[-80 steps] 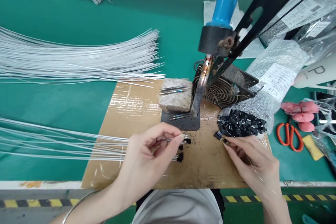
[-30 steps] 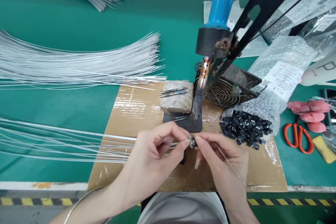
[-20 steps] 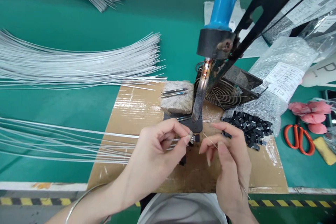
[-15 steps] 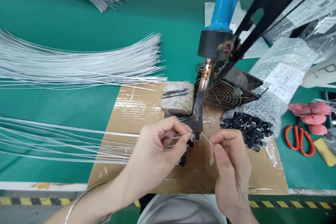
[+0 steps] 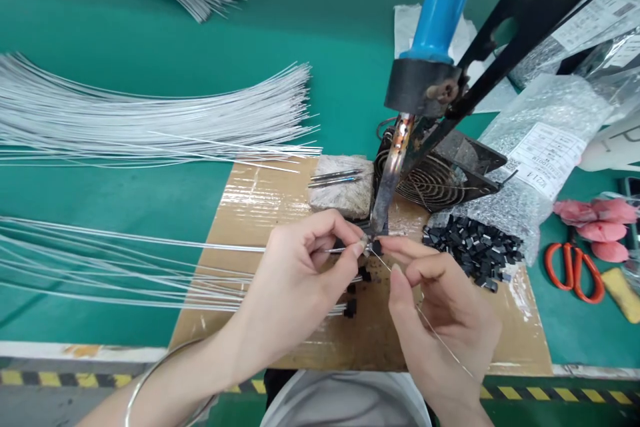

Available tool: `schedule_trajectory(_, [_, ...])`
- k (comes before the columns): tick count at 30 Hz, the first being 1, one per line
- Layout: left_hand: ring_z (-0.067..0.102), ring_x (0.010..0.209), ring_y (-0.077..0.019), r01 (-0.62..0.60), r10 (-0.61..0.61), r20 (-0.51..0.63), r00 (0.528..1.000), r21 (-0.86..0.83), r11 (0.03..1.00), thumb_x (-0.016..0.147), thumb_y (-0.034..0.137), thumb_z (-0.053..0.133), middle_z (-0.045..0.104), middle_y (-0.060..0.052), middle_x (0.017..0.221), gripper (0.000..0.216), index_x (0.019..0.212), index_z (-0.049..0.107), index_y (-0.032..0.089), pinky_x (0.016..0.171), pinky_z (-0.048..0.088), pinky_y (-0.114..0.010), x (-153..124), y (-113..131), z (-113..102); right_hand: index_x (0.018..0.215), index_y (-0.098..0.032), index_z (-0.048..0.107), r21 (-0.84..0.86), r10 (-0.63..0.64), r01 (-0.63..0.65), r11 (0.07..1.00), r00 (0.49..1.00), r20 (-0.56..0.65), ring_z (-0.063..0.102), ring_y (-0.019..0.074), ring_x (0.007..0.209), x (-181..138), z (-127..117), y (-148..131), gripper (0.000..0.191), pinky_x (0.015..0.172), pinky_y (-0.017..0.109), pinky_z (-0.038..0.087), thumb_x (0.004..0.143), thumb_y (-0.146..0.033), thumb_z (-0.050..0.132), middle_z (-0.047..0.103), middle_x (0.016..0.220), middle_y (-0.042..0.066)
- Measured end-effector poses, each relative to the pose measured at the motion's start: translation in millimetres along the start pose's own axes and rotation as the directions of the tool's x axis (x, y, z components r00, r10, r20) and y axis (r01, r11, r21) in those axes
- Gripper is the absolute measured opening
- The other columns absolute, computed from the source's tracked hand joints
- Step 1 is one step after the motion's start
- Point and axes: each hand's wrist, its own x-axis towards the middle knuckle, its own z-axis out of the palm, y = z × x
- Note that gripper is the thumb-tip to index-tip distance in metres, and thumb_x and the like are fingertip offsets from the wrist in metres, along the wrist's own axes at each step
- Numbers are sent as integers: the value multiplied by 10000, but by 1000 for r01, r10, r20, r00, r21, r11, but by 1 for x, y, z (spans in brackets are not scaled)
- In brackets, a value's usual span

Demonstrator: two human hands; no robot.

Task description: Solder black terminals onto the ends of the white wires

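My left hand (image 5: pixel 300 280) pinches a thin white wire (image 5: pixel 240 248) between thumb and forefinger, close to its end under the soldering iron tip (image 5: pixel 384 200). A small black connector (image 5: pixel 377 248) sits just past those fingertips. My right hand (image 5: pixel 445 307) has a fine strand of solder wire (image 5: pixel 443 340) running through its fingers, the strand's end reaching the work at the left fingertips. Its forefinger stretches out to the connector and seems to touch it. Below, several white wires with black connectors (image 5: pixel 351 307) on their ends lie on the cardboard (image 5: pixel 220 213).
The blue-handled iron hangs from a black metal arm (image 5: pixel 500 47). A fan (image 5: pixel 435 177) stands behind it, next to a fibrous pad (image 5: pixel 340 200) with dark rods. Loose black connectors (image 5: pixel 470 247), red-handled scissors (image 5: pixel 575 273) and bubble-wrap bags (image 5: pixel 530 140) lie right; wire bundles (image 5: pixel 175 113) left.
My right hand has moved left and closer to the left fingertips, its forefinger now extended to the connector. The left hand has risen slightly with the wire. The whole view has shifted a little.
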Motion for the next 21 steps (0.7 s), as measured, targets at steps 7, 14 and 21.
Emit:
schedule_trajectory(7, [591,587,-111,-4,4,-27,1000,-23,1000,802,217,667,751,-19,754,97,713,681,182,512,449,-199,5,5,0,796,-243,583,1,66,-66,998,998,-21,807,206,1114,6,1,-5,211,949,338,634,932,-120,687,847,1136,37])
schedule_trajectory(14, [642,641,-107,-64,63,-47,997,-21,998,819,167,676,773,-6,803,108,713,682,183,587,505,-190,4,6,2,771,-247,585,27,118,-116,993,990,-79,802,245,1117,8,6,-11,208,974,408,623,897,-129,700,850,1113,56])
schedule_trajectory(21, [650,650,-96,-87,85,-57,995,-23,996,819,143,679,772,6,790,109,719,686,186,594,508,-163,3,7,1,768,-247,608,49,80,-77,996,994,-68,811,245,1105,8,4,-7,212,938,375,639,889,-114,720,853,1103,41])
